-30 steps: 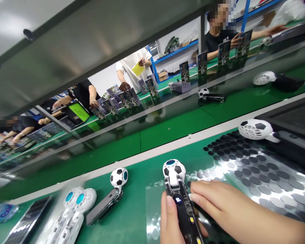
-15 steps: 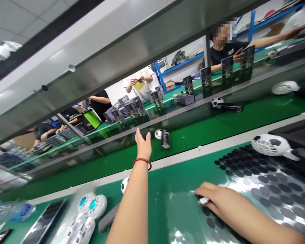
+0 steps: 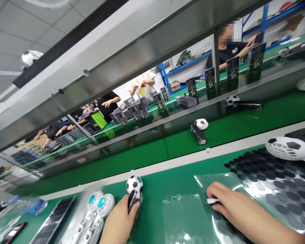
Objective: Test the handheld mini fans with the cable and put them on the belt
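Note:
My left hand (image 3: 122, 217) is wrapped round the dark handle of a football-patterned fan (image 3: 134, 184), whose round white-and-black head points away from me. My right hand (image 3: 225, 200) pinches a small white piece (image 3: 212, 201) between thumb and fingers, above a clear plastic sheet (image 3: 200, 181). Rows of dark round discs (image 3: 261, 169) lie to the right of that hand. Left of my left hand, white parts with blue centres (image 3: 101, 203) lie side by side.
Beyond the pale rail (image 3: 167, 162), a green conveyor (image 3: 152, 152) carries fans, one of them here (image 3: 201, 124). A metal beam (image 3: 104, 67) crosses above. Small boxes (image 3: 134, 110) stand on the far side, where several people work. A bottle (image 3: 33, 205) lies at left.
My left hand has come back from over the conveyor and closed on the fan at the near bench. The fan on the conveyor appears farther right. My right hand still pinches the white piece.

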`<control>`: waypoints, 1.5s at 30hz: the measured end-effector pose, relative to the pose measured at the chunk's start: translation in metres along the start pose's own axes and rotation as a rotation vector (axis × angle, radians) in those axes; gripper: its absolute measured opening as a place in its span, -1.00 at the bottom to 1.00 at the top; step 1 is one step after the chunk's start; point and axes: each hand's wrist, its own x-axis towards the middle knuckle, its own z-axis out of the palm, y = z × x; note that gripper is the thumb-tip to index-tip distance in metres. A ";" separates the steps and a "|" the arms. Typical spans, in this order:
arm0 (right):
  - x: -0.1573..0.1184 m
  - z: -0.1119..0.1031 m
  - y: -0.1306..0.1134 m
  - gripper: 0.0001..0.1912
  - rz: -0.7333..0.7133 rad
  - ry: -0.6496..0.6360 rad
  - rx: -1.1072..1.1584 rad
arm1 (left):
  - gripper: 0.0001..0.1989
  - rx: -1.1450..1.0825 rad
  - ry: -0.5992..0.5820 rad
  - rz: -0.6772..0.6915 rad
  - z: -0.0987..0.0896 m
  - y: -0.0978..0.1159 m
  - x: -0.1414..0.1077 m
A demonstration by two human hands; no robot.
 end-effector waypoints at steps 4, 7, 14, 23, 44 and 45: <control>-0.003 0.001 0.001 -0.87 0.003 -0.003 0.125 | -0.59 -1.027 -0.298 -0.104 0.026 0.061 -0.021; -0.002 -0.008 0.006 -0.94 0.019 -0.007 0.299 | -0.47 -1.489 -0.467 -0.152 0.065 0.109 -0.039; -0.006 -0.049 0.003 -0.85 0.055 0.000 0.652 | -0.15 -1.501 -0.494 -0.112 0.111 0.150 -0.053; -0.017 -0.042 -0.020 -0.72 -0.150 0.025 0.304 | -0.19 -1.272 -0.420 -0.078 0.102 0.156 -0.056; -0.023 -0.030 -0.024 -0.69 -0.276 0.166 0.011 | -0.33 -1.291 -0.332 -0.065 0.108 0.155 -0.057; -0.024 -0.028 -0.024 -0.69 -0.276 0.164 0.026 | -0.34 -1.314 -0.321 -0.065 0.110 0.153 -0.056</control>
